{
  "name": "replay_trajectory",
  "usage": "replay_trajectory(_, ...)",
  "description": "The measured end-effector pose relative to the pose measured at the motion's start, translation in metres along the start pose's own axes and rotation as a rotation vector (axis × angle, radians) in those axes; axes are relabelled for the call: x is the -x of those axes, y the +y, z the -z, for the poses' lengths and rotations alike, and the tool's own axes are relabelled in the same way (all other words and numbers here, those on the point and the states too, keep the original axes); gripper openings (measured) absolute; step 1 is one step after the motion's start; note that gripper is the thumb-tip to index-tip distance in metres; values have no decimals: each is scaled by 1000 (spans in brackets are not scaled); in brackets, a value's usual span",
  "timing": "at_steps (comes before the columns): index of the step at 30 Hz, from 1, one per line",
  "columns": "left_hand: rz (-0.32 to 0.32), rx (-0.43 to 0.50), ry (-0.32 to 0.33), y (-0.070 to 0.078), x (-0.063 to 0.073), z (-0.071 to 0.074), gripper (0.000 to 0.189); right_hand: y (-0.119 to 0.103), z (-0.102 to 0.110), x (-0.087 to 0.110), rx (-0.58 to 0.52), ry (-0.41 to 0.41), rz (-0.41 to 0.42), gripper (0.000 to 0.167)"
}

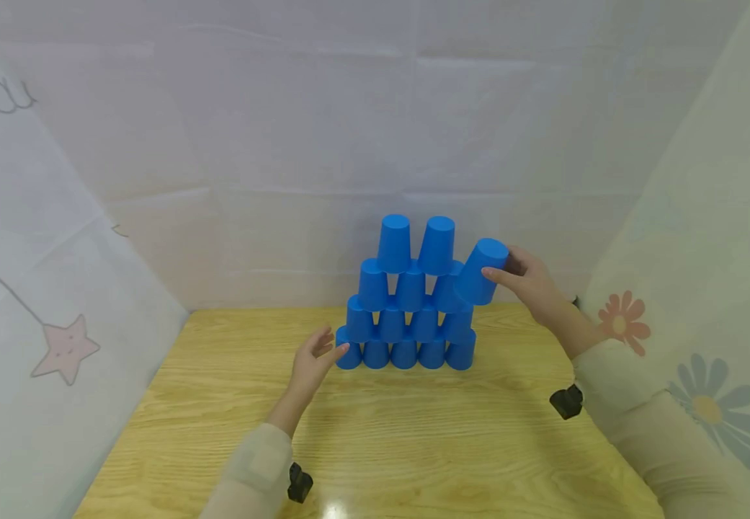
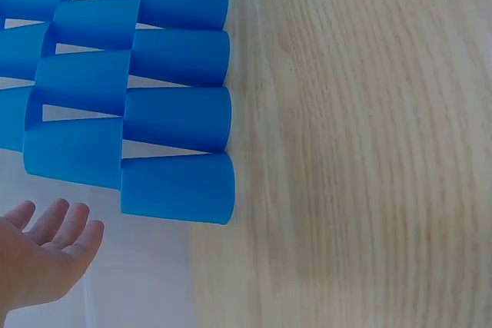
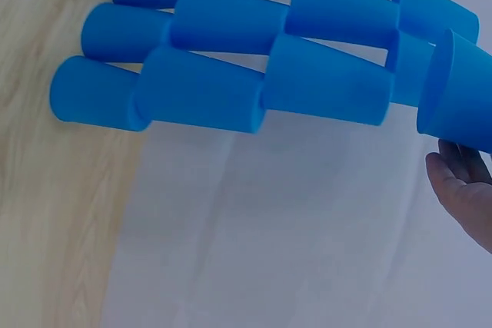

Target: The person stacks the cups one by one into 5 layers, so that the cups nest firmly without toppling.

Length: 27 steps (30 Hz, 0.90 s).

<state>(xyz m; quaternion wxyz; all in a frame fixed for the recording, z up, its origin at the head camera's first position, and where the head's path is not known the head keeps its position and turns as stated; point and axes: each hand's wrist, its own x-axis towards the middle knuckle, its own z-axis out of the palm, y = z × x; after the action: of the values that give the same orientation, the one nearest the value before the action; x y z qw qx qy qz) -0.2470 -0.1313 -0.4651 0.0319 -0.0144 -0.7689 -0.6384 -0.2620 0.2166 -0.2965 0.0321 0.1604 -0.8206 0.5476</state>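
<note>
Blue plastic cups stand upside down in a stepped pyramid (image 1: 404, 354) on the wooden table, with two cups (image 1: 394, 244) side by side in the top row. My right hand (image 1: 533, 285) pinches one more blue cup (image 1: 480, 272) between thumb and fingers. That cup is upside down and tilted, beside the right end of the third row, and hides part of a cup behind it. In the right wrist view, the held cup (image 3: 465, 97) shows at the right edge. My left hand (image 1: 312, 362) hovers beside the lower left cups, fingers loosely spread and holding nothing.
The wooden table (image 1: 219, 418) meets a pale cloth backdrop (image 1: 284, 144) close behind the pyramid. Printed cloth walls flank both sides, with a pink star (image 1: 66, 349) on the left and flowers on the right. Black devices (image 1: 566, 401) sit by both wrists.
</note>
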Motion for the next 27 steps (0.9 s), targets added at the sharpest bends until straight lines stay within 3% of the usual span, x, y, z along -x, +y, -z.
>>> replay_trajectory(14, 50, 43, -2, -19, 13, -3, 74, -35, 13, -29, 39, 78, 12, 67)
replay_trajectory(27, 85, 84, 3, -25, 25, -1, 70, -66, 4, -55, 40, 115, 16, 69)
